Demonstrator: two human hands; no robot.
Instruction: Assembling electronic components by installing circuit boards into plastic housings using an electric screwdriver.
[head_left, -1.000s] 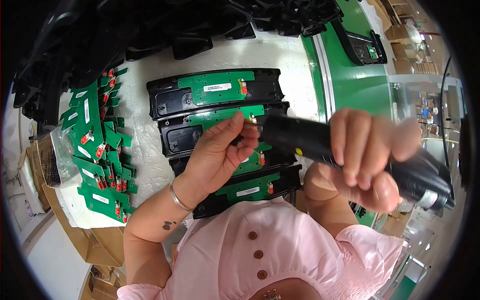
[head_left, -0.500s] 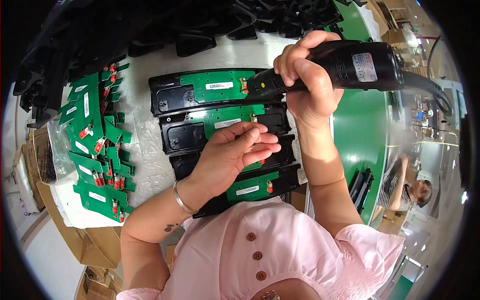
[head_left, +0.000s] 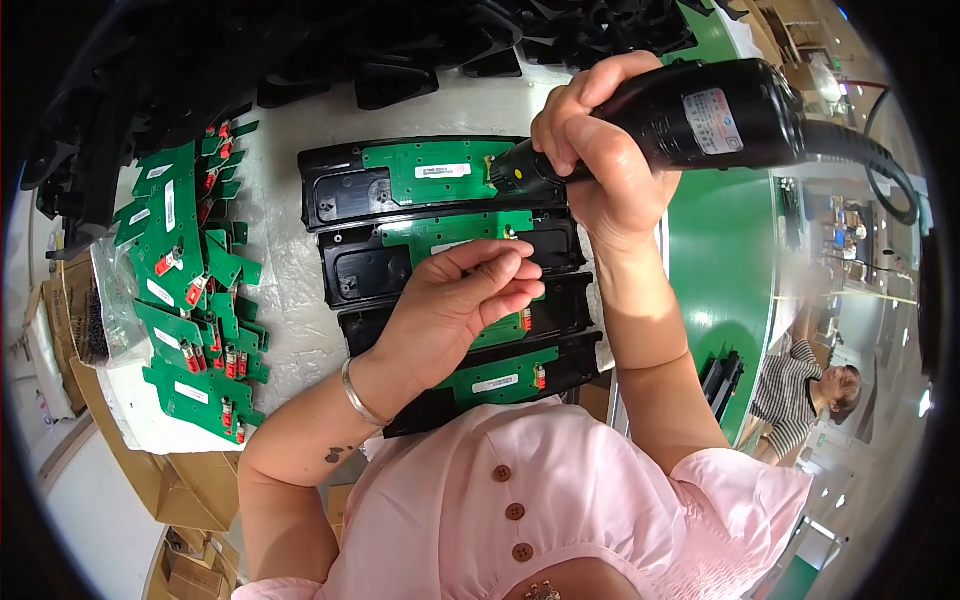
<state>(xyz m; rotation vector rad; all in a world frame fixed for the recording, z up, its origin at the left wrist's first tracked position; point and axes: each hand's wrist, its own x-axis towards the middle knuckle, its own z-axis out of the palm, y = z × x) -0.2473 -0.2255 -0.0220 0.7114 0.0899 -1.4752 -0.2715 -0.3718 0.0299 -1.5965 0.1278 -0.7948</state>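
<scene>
My right hand (head_left: 605, 150) is wrapped round a black corded electric screwdriver (head_left: 755, 105), held almost level. Its narrow nose points left and reaches the right end of a green circuit board (head_left: 415, 187); the exact contact is hidden. That board lies in the farthest of several long black plastic housings (head_left: 345, 197), lined up one before another. Over the second and third housings is my left hand (head_left: 450, 300), thumb and fingertips pinched together. Whatever the pinch holds, if anything, is too small to make out. The nearest circuit board (head_left: 485, 383) has a small red-and-white connector at its right end.
Loose circuit boards (head_left: 170, 250) with red connectors are heaped on the left. Black plastic parts (head_left: 395, 85) crowd the far side. The screwdriver's cable (head_left: 865, 155) runs off right above a green surface (head_left: 715, 260). A co-worker in a striped top (head_left: 790, 395) is at the right.
The back of the screwdriver has risen slightly toward the far side with my right hand. My left hand has shifted slightly left and its fingers have drawn closer together. The co-worker has moved.
</scene>
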